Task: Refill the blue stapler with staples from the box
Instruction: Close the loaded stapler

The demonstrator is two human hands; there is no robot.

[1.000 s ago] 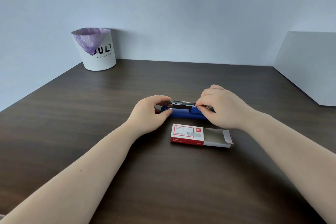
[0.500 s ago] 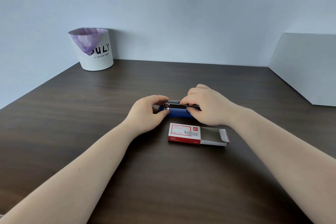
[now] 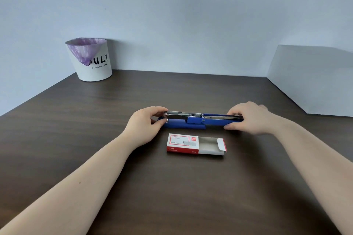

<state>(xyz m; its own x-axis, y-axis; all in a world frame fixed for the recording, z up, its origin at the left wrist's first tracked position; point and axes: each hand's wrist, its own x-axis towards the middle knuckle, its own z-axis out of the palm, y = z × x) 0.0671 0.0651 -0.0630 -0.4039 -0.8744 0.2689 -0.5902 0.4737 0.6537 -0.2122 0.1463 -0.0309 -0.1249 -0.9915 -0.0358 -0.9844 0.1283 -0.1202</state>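
Observation:
The blue stapler [image 3: 184, 123] lies on the dark wooden table, swung fully open into a long flat line. Its metal staple channel [image 3: 181, 114] shows on the left half; the blue top arm [image 3: 215, 117] stretches to the right. My left hand [image 3: 147, 125] pinches the front end of the channel and base. My right hand [image 3: 250, 118] grips the far right end of the top arm. Just in front lies the red and white staple box [image 3: 183, 144], its inner tray [image 3: 208, 146] slid out to the right. I cannot tell whether staples sit in the channel.
A white bin [image 3: 91, 61] with a purple liner stands at the table's back left corner. A white block [image 3: 313, 80] sits against the right edge. The table [image 3: 172, 187] runs towards me between my forearms.
My right hand moved right, from over the middle of the stapler to its far end, and the top arm now lies flat out to the right. My left hand kept its hold.

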